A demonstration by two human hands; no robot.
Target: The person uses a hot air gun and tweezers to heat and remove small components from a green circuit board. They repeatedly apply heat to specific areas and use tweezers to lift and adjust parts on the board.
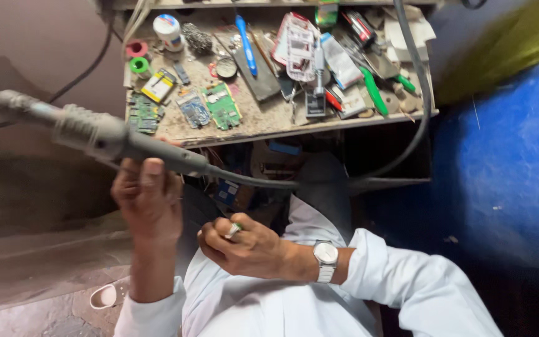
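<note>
Left hand (pixel 150 195), fingers curled around the grey plastic handle of a hot-air tool (pixel 104 136), raised; its thick grey hose (pixel 319 182) runs off past the thumb tip. Right hand (pixel 249 244), ringed, wristwatch (pixel 326 259) at the wrist, fingers bent in loosely with nothing visibly held, just beside the left forearm. Beyond the fingertips, a cluttered dusty workbench (pixel 263 122) bearing a green circuit board (pixel 222 105).
</note>
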